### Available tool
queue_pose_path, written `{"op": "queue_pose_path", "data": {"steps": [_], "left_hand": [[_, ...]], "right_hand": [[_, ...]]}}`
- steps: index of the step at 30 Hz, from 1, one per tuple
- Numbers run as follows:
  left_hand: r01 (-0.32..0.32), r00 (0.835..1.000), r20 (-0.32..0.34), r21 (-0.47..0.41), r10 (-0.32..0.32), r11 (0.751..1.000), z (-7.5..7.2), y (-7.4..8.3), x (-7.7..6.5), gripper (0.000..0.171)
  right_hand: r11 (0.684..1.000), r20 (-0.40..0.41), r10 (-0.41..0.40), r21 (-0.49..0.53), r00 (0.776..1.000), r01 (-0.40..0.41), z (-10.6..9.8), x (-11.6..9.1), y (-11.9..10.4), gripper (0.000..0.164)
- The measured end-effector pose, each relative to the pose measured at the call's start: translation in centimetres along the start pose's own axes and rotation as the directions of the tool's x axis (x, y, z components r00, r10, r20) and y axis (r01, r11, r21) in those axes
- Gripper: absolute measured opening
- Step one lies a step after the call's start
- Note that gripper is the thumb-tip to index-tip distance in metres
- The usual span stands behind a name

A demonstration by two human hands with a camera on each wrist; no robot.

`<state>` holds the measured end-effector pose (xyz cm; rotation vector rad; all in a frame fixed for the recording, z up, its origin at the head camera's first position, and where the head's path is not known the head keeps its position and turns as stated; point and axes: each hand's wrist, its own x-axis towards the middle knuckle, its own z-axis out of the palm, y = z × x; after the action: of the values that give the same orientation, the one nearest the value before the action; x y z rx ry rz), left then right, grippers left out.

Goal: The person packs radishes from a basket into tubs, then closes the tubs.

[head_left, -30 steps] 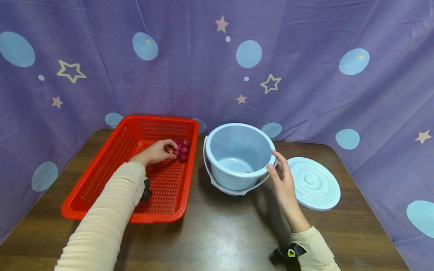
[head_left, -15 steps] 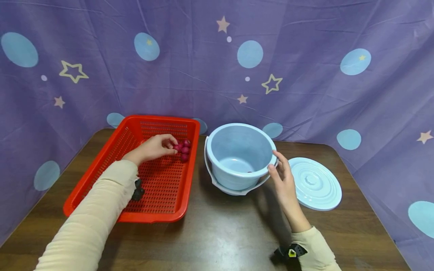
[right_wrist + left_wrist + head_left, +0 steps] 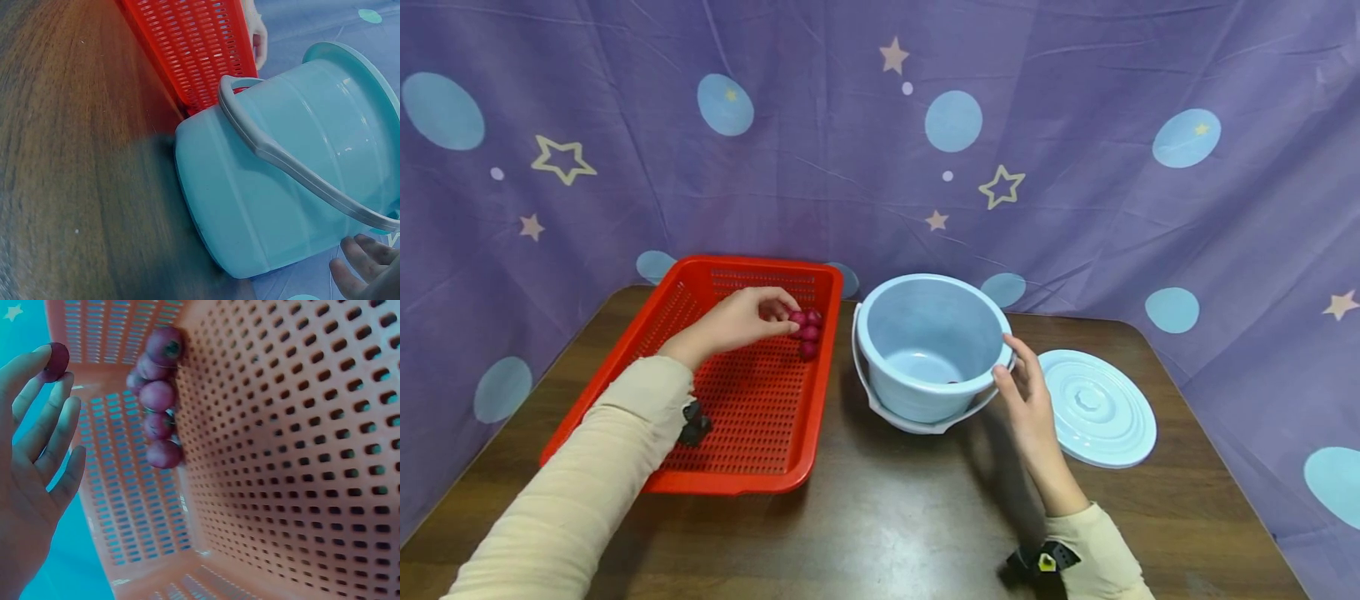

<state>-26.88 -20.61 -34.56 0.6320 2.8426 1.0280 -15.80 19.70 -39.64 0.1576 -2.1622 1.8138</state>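
Reaching into the slotted red basket point(image 3: 801, 417), the left hand point(image 3: 741, 321) is pinching one small, radish-like purple-red vegetable point(image 3: 57, 362); five or so others point(image 3: 157, 395) are lying bunched by the right wall. Next, the pale-blue bucket point(image 3: 910, 400) is standing upright, the right hand's point(image 3: 1030, 404) loosely extended fingers touching its rim. Its likely lid point(image 3: 1097, 408) is lying beyond. Transferring seems underway, probably calling for lifting over both rims.

Inside the bucket point(image 3: 917, 403), one dark thing point(image 3: 952, 382) is mostly hidden behind the near rim point(image 3: 925, 387); left of the bucket, a sleeve point(image 3: 580, 467) hides part of the red basket point(image 3: 745, 482).
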Motion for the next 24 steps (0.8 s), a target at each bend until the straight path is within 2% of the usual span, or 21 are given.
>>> {"op": "queue_pose_path", "data": {"steps": [11,17,24], "left_hand": [[-0.114,0.99,-0.073,0.052,0.117,0.992,-0.4,3.5,0.2,0.023],[-0.156,0.983,-0.089,0.028,0.158,0.987,-0.2,5.9,0.2,0.022],[-0.208,0.973,-0.096,0.021,0.209,0.978,0.4,7.9,0.3,0.02]], "right_hand": [[1.0,0.001,-0.008,0.006,1.0,0.008,0.0,0.0,-0.1,0.047],[1.0,-0.005,-0.002,0.002,1.0,0.003,0.0,0.0,-0.1,0.046],[1.0,-0.006,0.002,-0.014,1.0,-0.002,0.0,-0.1,-0.1,0.047]]}}
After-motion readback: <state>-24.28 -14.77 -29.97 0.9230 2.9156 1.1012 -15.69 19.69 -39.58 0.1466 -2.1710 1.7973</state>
